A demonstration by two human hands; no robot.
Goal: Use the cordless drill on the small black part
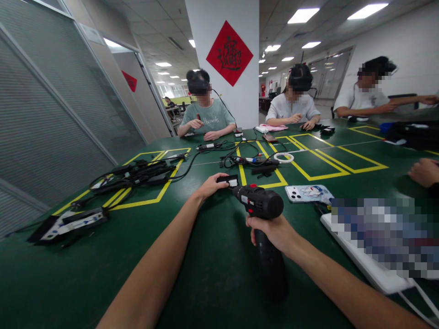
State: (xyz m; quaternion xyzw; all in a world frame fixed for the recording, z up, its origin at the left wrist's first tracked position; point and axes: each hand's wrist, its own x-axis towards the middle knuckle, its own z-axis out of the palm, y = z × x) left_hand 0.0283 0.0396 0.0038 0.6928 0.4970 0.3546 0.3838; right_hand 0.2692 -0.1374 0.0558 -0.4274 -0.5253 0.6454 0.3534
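My right hand (270, 230) is wrapped round the grip of a black cordless drill (262, 201) with red details. The drill's chuck points away from me, toward a small black box-shaped part (226, 179) with a white label or piece on it. At the near left of that part, my left hand (213, 186) grips its edge against the green table. The drill's tip is close to the part; whether they touch is hidden behind the drill body.
Bundled black cables (137, 176) and a power strip (80, 224) lie on the left. Beyond my hands are more cables (250, 161) and a white ring (284, 158). To the right lie a phone (307, 193) and a white device (363, 260). Several people sit around the table.
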